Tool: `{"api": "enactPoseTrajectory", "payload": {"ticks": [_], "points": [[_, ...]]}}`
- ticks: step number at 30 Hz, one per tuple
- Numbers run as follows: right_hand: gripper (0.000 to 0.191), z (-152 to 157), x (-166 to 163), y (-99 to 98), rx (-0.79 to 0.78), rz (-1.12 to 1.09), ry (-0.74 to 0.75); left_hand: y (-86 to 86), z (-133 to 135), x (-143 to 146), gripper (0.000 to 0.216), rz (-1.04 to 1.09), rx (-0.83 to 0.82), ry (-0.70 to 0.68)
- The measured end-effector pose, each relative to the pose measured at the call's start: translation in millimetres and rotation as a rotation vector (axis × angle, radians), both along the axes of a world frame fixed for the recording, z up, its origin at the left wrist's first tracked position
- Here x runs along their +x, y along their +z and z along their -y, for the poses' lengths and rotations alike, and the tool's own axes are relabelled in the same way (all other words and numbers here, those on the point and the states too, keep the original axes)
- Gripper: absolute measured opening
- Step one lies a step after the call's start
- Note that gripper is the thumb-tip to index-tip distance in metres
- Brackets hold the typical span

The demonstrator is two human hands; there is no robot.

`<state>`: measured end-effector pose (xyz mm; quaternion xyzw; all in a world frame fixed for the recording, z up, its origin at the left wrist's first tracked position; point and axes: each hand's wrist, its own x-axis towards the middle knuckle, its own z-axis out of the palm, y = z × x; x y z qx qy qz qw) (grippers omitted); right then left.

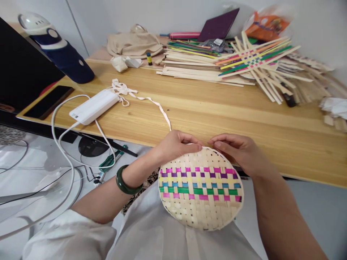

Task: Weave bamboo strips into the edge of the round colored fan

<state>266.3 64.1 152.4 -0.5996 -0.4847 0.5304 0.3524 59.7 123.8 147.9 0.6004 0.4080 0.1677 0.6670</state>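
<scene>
A round woven disc [202,189] of pale flat strips rests against my lap, tilted up toward the table edge. Pink, purple, yellow, blue and green strips cross its middle, and a white band edges its rim. My left hand [176,146] is closed on the top left of the rim, thumb on the near face. At the top right of the rim, my right hand [238,150] has thumb and fingertips pinched together; whatever is between them is too small to make out. A whitish ribbon [159,106] runs from a loose tangle on the table to behind my left hand.
A white power adapter [94,106] with cables and a dark phone [48,102] lie left, near a blue bottle [65,54]. Pale and coloured strips [187,66], a partly woven piece [253,59], a small glue-like bottle [149,59] and a beige cloth [132,43] lie at the back.
</scene>
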Motion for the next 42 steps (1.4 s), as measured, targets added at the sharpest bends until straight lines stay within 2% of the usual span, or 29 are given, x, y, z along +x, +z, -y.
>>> {"api": "enactPoseTrajectory", "payload": {"ticks": [4,9,20,33,42], "points": [[0.027,-6,4,2.6,-0.053,-0.031,0.158,0.8,-1,-1,0.022,0.025,-0.028,-0.02],[0.029,-8,8,3.3,-0.038,0.084,0.231,-0.1,-2,-1,0.023,0.012,-0.074,-0.017],[0.026,-3,10,0.5,0.006,0.13,0.227,-4.1,-3,-1,0.018,0.049,-0.08,-0.028],[0.024,-3,12,-0.2,0.017,0.117,0.218,-8.9,-5,0,0.024,0.064,-0.119,-0.04],[0.025,-8,15,5.5,0.093,0.178,0.31,-6.7,-6,2,0.023,0.065,-0.155,-0.043]]}}
